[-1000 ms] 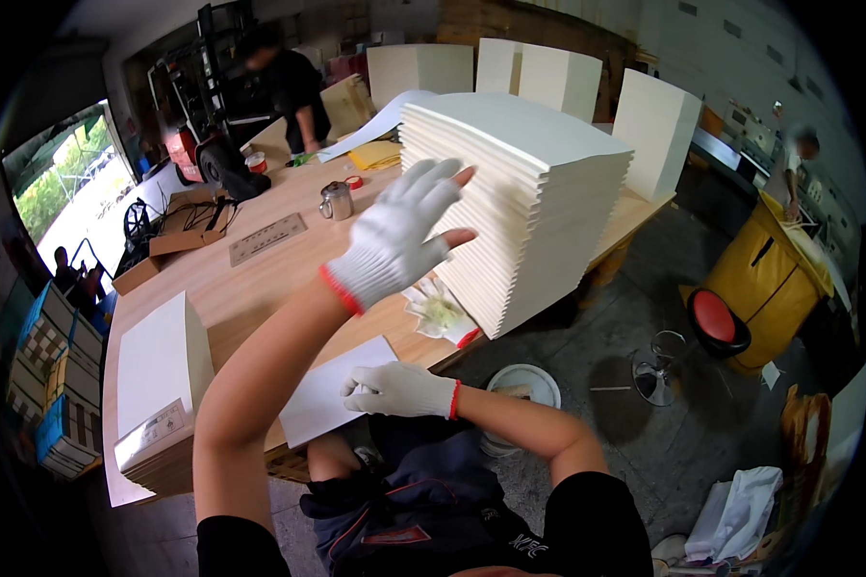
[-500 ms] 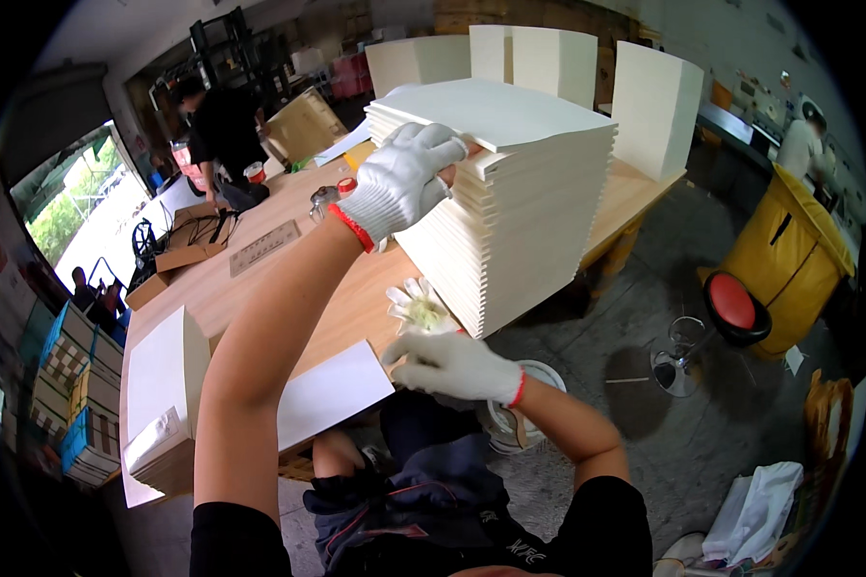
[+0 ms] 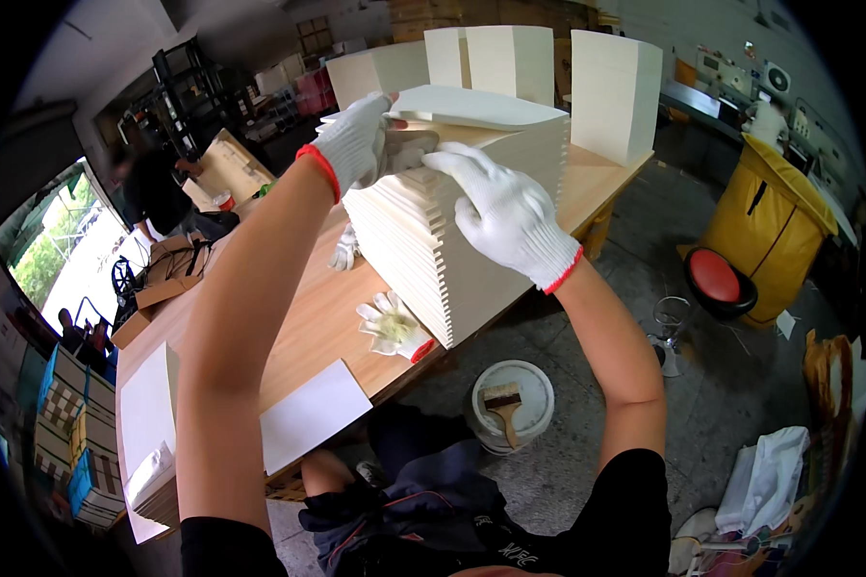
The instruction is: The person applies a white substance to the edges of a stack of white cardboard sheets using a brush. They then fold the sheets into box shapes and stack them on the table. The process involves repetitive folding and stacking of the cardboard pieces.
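Observation:
A tall, stepped stack of cream-white sheets (image 3: pixel 510 252) stands near the table's front edge. My left hand (image 3: pixel 360 142), in a white knit glove with bare fingertips showing, grips the raised near corner of the top white sheets (image 3: pixel 481 106). Below that lifted corner, the stack's upper layers are partly hidden by both hands. My right hand (image 3: pixel 515 213), also gloved, reaches to the same corner with its fingers stretched out against the stack's edge and the thumb apart. A loose white glove (image 3: pixel 393 323) lies on the table beside the stack's foot.
More stacks (image 3: pixel 614 96) stand along the far table edge. A white sheet (image 3: pixel 316 415) and another pile (image 3: pixel 149 423) lie at the near left. On the floor are a bucket (image 3: pixel 547 404) with a brush (image 3: pixel 502 412) across it, a red stool (image 3: pixel 714 276) and a yellow bin (image 3: pixel 770 226).
My right hand has risen from beside the loose glove to the stack's top corner. My left hand has raised that corner of the top sheets. The view has shifted, showing more of the bucket.

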A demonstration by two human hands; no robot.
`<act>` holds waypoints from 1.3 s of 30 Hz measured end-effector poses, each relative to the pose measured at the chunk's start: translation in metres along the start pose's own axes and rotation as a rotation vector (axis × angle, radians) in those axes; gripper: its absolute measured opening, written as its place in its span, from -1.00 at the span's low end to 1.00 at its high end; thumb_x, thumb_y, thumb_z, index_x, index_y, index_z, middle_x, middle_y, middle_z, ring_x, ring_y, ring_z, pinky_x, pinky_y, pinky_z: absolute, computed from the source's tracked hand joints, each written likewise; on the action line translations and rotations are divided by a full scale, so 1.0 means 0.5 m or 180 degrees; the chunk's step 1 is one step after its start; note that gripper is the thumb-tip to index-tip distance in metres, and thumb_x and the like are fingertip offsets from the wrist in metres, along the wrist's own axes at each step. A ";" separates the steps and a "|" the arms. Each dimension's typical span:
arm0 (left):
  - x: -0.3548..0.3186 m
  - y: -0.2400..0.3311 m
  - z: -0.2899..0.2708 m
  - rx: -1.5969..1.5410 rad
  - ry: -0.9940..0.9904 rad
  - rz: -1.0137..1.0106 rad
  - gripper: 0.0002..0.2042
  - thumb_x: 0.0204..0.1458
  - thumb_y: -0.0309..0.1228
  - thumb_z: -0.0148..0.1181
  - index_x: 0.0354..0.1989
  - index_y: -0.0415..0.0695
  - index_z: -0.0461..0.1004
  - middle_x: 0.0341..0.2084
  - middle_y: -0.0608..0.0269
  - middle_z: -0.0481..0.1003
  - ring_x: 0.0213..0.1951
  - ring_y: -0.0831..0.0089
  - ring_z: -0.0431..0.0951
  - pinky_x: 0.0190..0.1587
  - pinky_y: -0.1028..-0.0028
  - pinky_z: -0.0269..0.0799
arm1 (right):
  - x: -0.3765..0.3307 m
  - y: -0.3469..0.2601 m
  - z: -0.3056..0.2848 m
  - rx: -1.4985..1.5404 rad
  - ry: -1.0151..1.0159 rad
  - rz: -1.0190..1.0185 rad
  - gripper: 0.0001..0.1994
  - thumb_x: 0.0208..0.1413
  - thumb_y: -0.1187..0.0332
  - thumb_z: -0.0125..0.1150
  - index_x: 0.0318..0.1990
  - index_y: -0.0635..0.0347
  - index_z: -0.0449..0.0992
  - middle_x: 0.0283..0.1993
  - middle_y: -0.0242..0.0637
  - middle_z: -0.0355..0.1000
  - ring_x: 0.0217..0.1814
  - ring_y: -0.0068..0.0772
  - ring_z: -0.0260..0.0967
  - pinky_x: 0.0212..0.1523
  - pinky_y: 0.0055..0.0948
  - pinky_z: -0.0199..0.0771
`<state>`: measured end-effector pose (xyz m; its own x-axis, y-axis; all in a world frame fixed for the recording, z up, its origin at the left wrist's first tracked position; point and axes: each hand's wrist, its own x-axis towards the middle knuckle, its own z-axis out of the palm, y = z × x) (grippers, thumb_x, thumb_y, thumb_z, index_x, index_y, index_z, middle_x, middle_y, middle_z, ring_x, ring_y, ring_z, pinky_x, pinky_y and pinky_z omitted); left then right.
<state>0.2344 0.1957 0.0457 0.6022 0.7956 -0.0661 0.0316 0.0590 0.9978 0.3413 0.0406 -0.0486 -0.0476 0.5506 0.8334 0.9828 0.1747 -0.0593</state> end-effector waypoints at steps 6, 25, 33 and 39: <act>0.050 -0.019 -0.011 -0.0597 0.0062 -0.0138 -0.73 0.17 -0.53 -0.04 -0.04 -0.47 0.37 -0.24 -0.17 0.58 -0.30 0.21 0.69 -0.24 0.46 0.74 | 0.004 0.149 -0.013 -0.0744 -0.0449 0.0437 -0.45 0.03 0.43 -0.02 0.25 -0.13 0.33 0.39 -0.26 0.25 0.16 -0.14 0.46 0.08 -0.15 0.54; -0.276 -0.306 -0.581 -0.1329 0.0970 -0.0296 -0.68 0.21 -0.50 0.08 0.15 -0.08 0.36 -0.53 0.36 0.51 -0.73 0.67 0.44 -0.76 0.74 0.36 | -0.169 -0.175 0.224 0.4925 -0.1344 0.2619 -0.39 0.44 -0.06 -0.29 0.13 0.40 0.43 -0.37 -0.23 0.53 -0.58 -0.62 0.35 -0.55 -0.63 0.29; -0.449 -0.663 -0.770 -0.0532 0.1619 -0.0571 -0.28 0.11 -0.57 0.09 0.44 -0.41 -0.06 0.18 0.01 0.39 0.05 0.40 0.49 -0.04 0.51 0.46 | -0.131 -0.272 0.547 0.2948 -0.3214 0.2838 -0.53 0.21 -0.08 0.09 -0.13 0.19 0.59 -0.35 -0.42 0.43 -0.35 -0.52 0.29 -0.32 -0.26 0.38; -0.443 -0.696 -0.752 0.0934 0.1581 -0.1077 -0.33 0.08 -0.35 0.26 0.34 -0.34 0.18 0.03 0.01 0.52 -0.07 0.26 0.56 -0.05 0.34 0.47 | -0.192 -0.252 0.623 0.2217 -0.3595 0.2402 -0.62 0.17 0.02 0.21 -0.13 0.16 0.58 -0.36 -0.35 0.50 -0.28 -0.40 0.45 -0.25 -0.26 0.45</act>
<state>-0.2101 0.2256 -0.2910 0.0842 0.9493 -0.3027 0.4120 0.2435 0.8781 0.1664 0.2199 -0.2922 -0.0135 0.9432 -0.3320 0.5777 -0.2636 -0.7725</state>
